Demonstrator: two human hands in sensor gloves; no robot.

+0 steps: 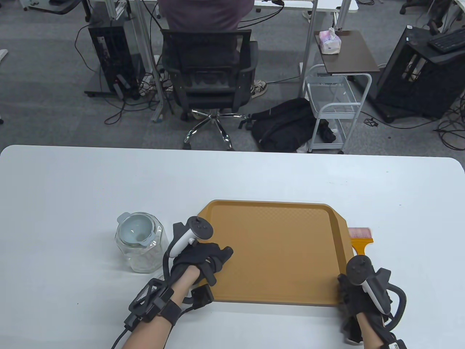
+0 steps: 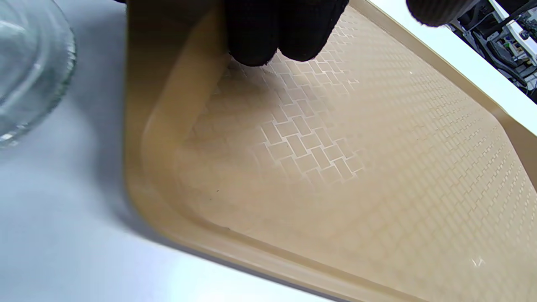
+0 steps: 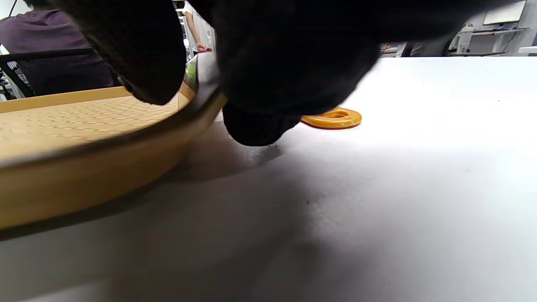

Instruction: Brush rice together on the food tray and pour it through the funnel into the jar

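Orange tray [image 1: 276,251] lengthwise left to right

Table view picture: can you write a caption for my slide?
Two gloved hands, left and right, hold an empty-looking tray beside a funnel-topped jar.

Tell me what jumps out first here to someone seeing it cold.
The big tan food tray in the middle of the white table, with a gloved hand at each near corner: left hand, right hand. It looks bare of rice. Left of it stands the glass jar with the funnel seated in its mouth.
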